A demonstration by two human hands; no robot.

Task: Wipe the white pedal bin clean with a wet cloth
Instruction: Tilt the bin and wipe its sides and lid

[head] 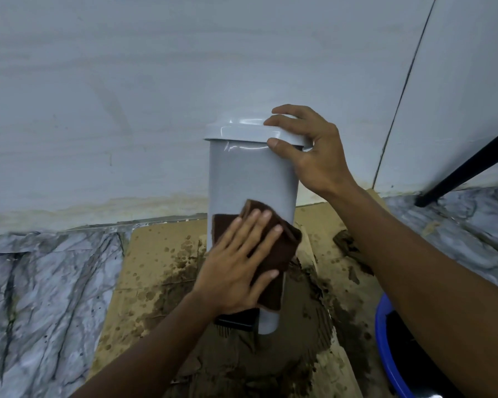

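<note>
On seemingly wet cardboard (pixel 161 271), left hand (pixel 236 268) presses cloth (pixel 285 248) flat; right hand (pixel 314 150) grips bin lid (pixel 236 130).

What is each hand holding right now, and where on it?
The right hand grips the white pedal bin by its lid rim. The left hand grips nothing; flat fingers press the brown cloth against the bin's side.

Pedal bin (pixel 250 179): smooth glossy plastic
Cloth (pixel 282 248): napped matt fabric
Cardboard (pixel 153 254): matt, damp-blotched
Floor (pixel 41 282): veined marble look
Basin (pixel 384 340): glossy blue plastic
</note>
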